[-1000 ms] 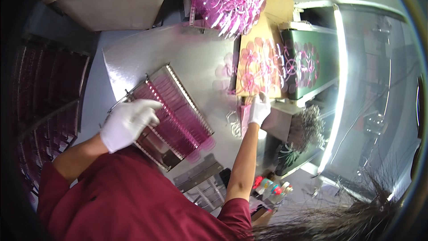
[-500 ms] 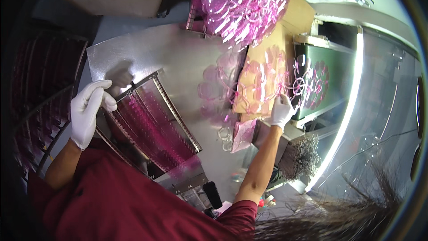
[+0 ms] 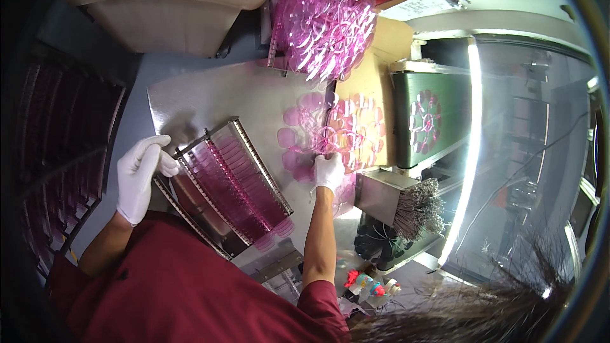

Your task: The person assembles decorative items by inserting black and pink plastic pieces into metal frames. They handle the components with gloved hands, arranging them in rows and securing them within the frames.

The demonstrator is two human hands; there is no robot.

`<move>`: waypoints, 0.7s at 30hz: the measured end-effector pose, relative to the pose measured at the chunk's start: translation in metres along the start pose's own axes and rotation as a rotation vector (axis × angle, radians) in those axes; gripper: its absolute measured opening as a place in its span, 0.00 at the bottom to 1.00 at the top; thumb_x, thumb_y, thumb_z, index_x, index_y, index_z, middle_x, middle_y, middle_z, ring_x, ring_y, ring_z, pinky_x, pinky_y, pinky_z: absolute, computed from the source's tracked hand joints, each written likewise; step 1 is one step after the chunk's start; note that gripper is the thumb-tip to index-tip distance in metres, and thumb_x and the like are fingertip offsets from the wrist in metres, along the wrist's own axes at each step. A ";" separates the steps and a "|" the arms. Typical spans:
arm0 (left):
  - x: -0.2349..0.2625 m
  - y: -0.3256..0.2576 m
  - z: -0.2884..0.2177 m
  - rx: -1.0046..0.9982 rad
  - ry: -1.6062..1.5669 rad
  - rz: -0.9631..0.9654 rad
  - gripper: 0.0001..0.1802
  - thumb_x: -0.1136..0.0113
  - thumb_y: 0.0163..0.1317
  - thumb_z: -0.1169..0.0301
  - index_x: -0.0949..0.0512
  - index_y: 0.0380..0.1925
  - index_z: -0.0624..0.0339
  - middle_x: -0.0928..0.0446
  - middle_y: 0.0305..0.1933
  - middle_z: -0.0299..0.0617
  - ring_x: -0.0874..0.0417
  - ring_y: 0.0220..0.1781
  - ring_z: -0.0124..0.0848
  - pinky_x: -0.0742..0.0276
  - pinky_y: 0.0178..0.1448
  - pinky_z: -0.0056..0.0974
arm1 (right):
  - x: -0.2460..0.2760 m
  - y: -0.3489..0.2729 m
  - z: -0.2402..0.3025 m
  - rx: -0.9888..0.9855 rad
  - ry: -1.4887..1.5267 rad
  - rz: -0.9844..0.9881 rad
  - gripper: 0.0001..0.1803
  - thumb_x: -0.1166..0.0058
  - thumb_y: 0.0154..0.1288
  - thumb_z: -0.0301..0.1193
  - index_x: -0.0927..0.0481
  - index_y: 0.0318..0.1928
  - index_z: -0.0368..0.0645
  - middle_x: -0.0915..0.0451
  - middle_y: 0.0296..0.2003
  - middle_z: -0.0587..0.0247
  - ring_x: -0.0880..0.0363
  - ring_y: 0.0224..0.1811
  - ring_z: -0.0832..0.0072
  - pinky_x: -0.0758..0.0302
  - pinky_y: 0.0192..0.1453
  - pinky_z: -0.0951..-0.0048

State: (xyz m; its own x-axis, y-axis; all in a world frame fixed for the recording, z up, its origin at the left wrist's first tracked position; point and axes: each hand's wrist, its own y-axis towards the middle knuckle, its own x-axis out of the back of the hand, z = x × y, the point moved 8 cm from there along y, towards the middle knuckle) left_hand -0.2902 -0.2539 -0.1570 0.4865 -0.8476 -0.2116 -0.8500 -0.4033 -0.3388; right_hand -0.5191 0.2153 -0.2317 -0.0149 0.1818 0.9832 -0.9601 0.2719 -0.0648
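Observation:
My right hand (image 3: 329, 173), in a white glove, is closed on the edge of a clear pink plastic ring of round lens-like discs joined by thin runners (image 3: 304, 126). That moulded ring lies over the metal table and a tan cardboard sheet. At the upper left corner of a metal rack (image 3: 236, 174), my gloved left hand (image 3: 143, 174) has its fingers drawn together; what they hold, if anything, is hidden. Pink lens discs stand in close rows inside the rack, between its toothed side rails.
A heap of pink moulded rings (image 3: 327, 22) rises at the back. Another ring lies on a green conveyor belt (image 3: 438, 111). Beside it are a bright tube lamp (image 3: 471, 140) and a metal box of thin wires (image 3: 384, 195). Filled racks (image 3: 67, 140) stand left, below a beige bin (image 3: 171, 16).
My right hand has moved left, drawing the pink ring from beside the belt toward the table's middle. My left hand stays by the rack corner. The whole view has shifted.

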 end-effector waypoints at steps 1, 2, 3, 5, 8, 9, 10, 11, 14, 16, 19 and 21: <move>-0.002 -0.002 -0.002 0.007 -0.004 0.002 0.16 0.54 0.86 0.72 0.21 0.60 0.71 0.15 0.35 0.41 0.15 0.35 0.27 0.17 0.46 0.33 | 0.003 0.005 -0.002 -0.017 0.025 -0.004 0.15 0.33 0.60 0.37 0.12 0.41 0.39 0.10 0.37 0.44 0.10 0.43 0.48 0.16 0.56 0.54; -0.005 -0.004 -0.005 0.013 -0.019 0.040 0.16 0.51 0.85 0.71 0.20 0.59 0.72 0.13 0.36 0.43 0.12 0.37 0.29 0.15 0.45 0.33 | 0.009 0.010 -0.005 -0.036 0.051 -0.007 0.16 0.32 0.59 0.38 0.12 0.42 0.39 0.10 0.37 0.44 0.09 0.43 0.49 0.16 0.56 0.55; -0.012 -0.006 -0.004 0.041 -0.044 0.093 0.17 0.51 0.85 0.70 0.20 0.59 0.72 0.13 0.36 0.43 0.12 0.38 0.29 0.15 0.45 0.34 | 0.027 0.010 0.002 -0.025 0.113 -0.012 0.16 0.29 0.56 0.38 0.11 0.39 0.37 0.10 0.37 0.44 0.09 0.42 0.51 0.15 0.55 0.57; -0.033 -0.010 -0.012 0.088 -0.020 0.257 0.17 0.52 0.85 0.69 0.21 0.59 0.71 0.13 0.38 0.44 0.11 0.39 0.30 0.14 0.45 0.34 | 0.048 0.018 -0.018 -0.041 0.224 -0.017 0.14 0.30 0.56 0.35 0.11 0.34 0.34 0.09 0.36 0.46 0.09 0.40 0.59 0.15 0.52 0.61; -0.068 -0.020 0.005 0.200 -0.089 0.464 0.17 0.51 0.85 0.69 0.19 0.58 0.71 0.13 0.40 0.45 0.10 0.40 0.30 0.12 0.48 0.36 | 0.096 -0.014 0.021 -0.050 0.291 0.087 0.13 0.32 0.58 0.33 0.12 0.36 0.32 0.10 0.32 0.48 0.11 0.36 0.67 0.16 0.48 0.65; -0.083 -0.025 0.006 0.243 -0.085 0.555 0.16 0.50 0.84 0.69 0.19 0.58 0.71 0.13 0.40 0.45 0.10 0.40 0.31 0.11 0.48 0.37 | 0.098 -0.026 0.015 -0.014 0.285 0.065 0.13 0.32 0.58 0.33 0.12 0.36 0.32 0.10 0.32 0.48 0.11 0.36 0.67 0.16 0.48 0.65; -0.095 -0.031 0.009 0.283 -0.081 0.635 0.16 0.49 0.84 0.70 0.19 0.57 0.70 0.12 0.40 0.45 0.10 0.40 0.31 0.11 0.49 0.37 | 0.096 -0.033 0.012 0.032 0.279 0.048 0.14 0.32 0.58 0.33 0.12 0.36 0.32 0.10 0.31 0.48 0.11 0.35 0.68 0.17 0.48 0.65; -0.107 -0.037 0.015 0.318 -0.130 0.723 0.15 0.48 0.84 0.70 0.18 0.57 0.69 0.12 0.40 0.45 0.10 0.40 0.30 0.11 0.48 0.37 | 0.089 -0.041 0.001 -0.013 0.362 0.066 0.14 0.33 0.59 0.33 0.12 0.38 0.33 0.10 0.32 0.48 0.11 0.36 0.67 0.17 0.47 0.65; -0.120 -0.049 0.036 0.416 -0.102 0.770 0.15 0.47 0.84 0.68 0.18 0.57 0.67 0.12 0.40 0.43 0.10 0.39 0.29 0.11 0.47 0.36 | 0.111 -0.068 0.025 0.117 0.201 0.064 0.10 0.34 0.62 0.31 0.13 0.39 0.36 0.11 0.31 0.54 0.13 0.34 0.74 0.17 0.44 0.67; -0.118 -0.054 0.044 0.470 -0.079 0.778 0.15 0.48 0.84 0.66 0.18 0.56 0.66 0.12 0.40 0.43 0.10 0.39 0.30 0.11 0.46 0.37 | 0.106 -0.084 0.021 0.069 0.493 0.288 0.04 0.38 0.61 0.21 0.16 0.37 0.37 0.17 0.28 0.69 0.24 0.30 0.84 0.24 0.37 0.75; -0.114 -0.059 0.056 0.664 -0.116 0.745 0.16 0.50 0.84 0.67 0.20 0.58 0.66 0.12 0.46 0.48 0.08 0.45 0.36 0.10 0.52 0.42 | 0.120 -0.127 0.021 0.146 0.545 0.403 0.04 0.43 0.63 0.17 0.18 0.37 0.37 0.21 0.29 0.73 0.26 0.32 0.86 0.27 0.38 0.77; -0.122 -0.061 0.067 0.758 -0.362 0.645 0.16 0.51 0.84 0.68 0.22 0.60 0.66 0.13 0.51 0.51 0.09 0.50 0.40 0.10 0.56 0.45 | 0.132 -0.160 0.020 0.175 0.556 0.429 0.05 0.44 0.64 0.15 0.20 0.35 0.37 0.22 0.30 0.73 0.27 0.33 0.86 0.27 0.39 0.78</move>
State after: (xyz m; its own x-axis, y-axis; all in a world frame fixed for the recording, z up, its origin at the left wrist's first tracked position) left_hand -0.2842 -0.1025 -0.1716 0.1255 -0.6210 -0.7737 -0.6814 0.5129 -0.5221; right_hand -0.3729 0.1765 -0.0882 -0.3005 0.7054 0.6420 -0.9331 -0.0779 -0.3512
